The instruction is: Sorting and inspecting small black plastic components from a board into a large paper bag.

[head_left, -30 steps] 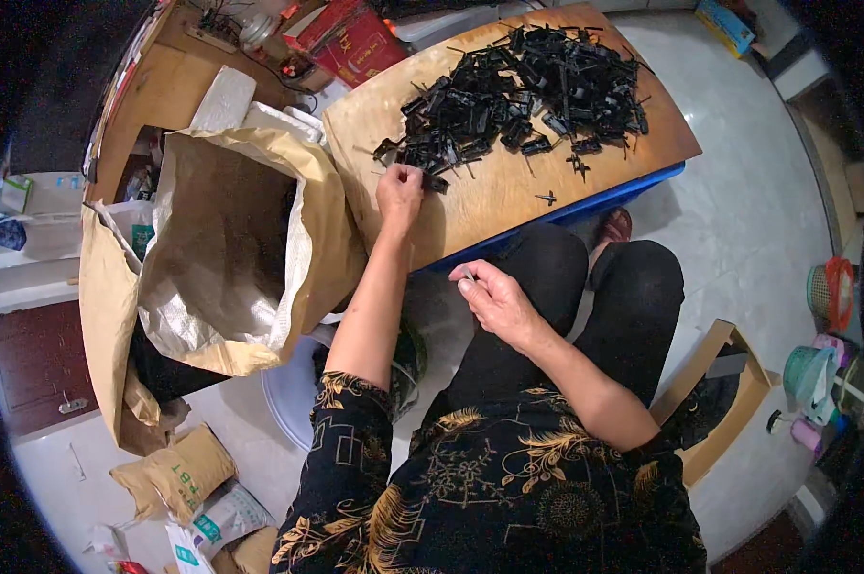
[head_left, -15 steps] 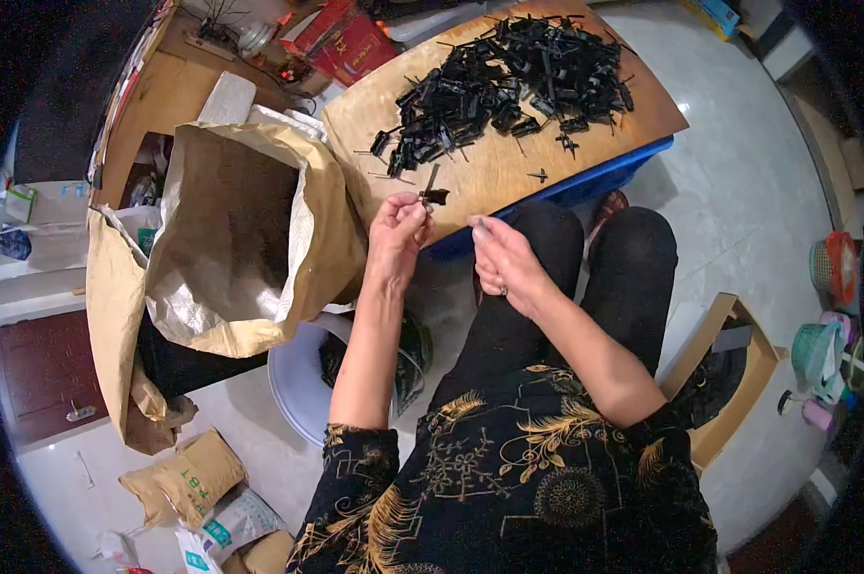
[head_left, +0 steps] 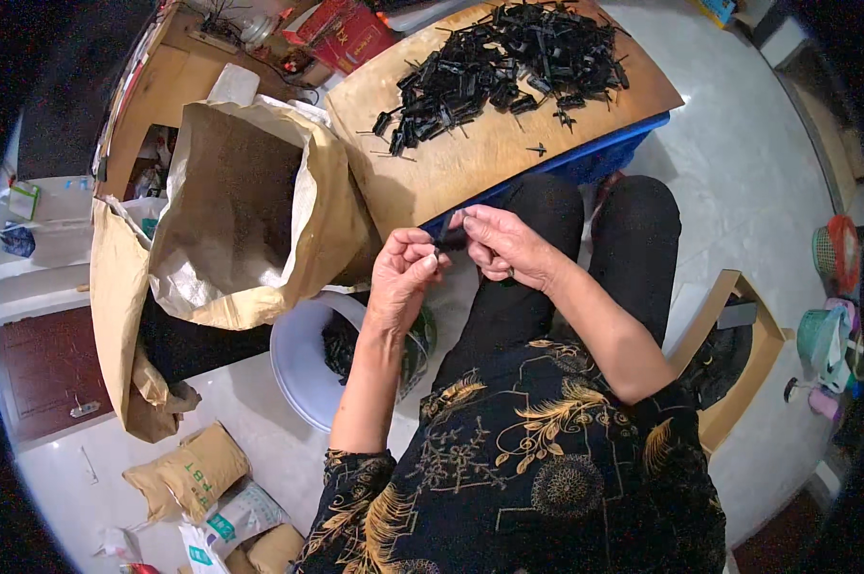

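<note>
My left hand (head_left: 405, 277) is closed in a pinch, its fingertips on a small black plastic part (head_left: 448, 230). My right hand (head_left: 508, 246) meets it above my lap, thumb and fingers pressed together at the part's other side. Fingers cover most of the part, and its finer shape is too dark to read. Beyond my hands, a tangled heap of black plastic parts (head_left: 508, 72) with thin stems lies on a wooden board (head_left: 384, 196). One small loose part (head_left: 537, 150) rests apart near the board's edge.
At the left stands a large open paper sack (head_left: 331, 191) with a pale lining. Below it, a white bucket (head_left: 293, 368) holds dark pieces. An open cardboard box (head_left: 723, 421) sits on the floor at the right. A blue bin (head_left: 604, 158) shows under the board.
My hands have come together, the left lowered with the black part and the right shifted slightly left to meet it. The view has tilted a little.
</note>
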A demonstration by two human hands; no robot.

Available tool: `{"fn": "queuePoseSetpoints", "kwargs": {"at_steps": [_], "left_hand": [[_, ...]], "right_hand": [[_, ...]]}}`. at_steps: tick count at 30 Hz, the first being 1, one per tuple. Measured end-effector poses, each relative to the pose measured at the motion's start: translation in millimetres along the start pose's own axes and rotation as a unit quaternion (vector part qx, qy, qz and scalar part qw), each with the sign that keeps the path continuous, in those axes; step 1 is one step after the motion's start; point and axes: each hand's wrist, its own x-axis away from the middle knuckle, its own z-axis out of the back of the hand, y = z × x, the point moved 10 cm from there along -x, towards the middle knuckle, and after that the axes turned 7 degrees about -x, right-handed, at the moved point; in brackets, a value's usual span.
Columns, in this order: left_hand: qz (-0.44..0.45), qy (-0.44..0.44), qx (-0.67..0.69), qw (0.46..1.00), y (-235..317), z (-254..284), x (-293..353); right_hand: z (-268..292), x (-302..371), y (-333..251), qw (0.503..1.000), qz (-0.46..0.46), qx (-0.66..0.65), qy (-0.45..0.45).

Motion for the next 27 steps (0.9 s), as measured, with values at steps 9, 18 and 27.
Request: {"fn": "queuePoseSetpoints", "kwargs": {"at_steps": [9, 18, 27], "left_hand": [[0.024, -0.015, -0.222, 0.975, -3.6, -6.5, 13.0], [-0.032, -0.075, -0.539, 0.838, 11.2, -28.9, 12.1], [0.067, -0.117, -0.381, 0.915, -10.4, -22.6, 10.7]], "right_hand": [[11.1, 1.4, 1.4, 0.999, -0.024, 0.030, 0.038], [-13.5, 8.0, -31.7, 0.857, 0.213, 0.464, 0.066], [-33.8, 7.8, -24.5, 0.838, 0.236, 0.491, -0.038]]}}
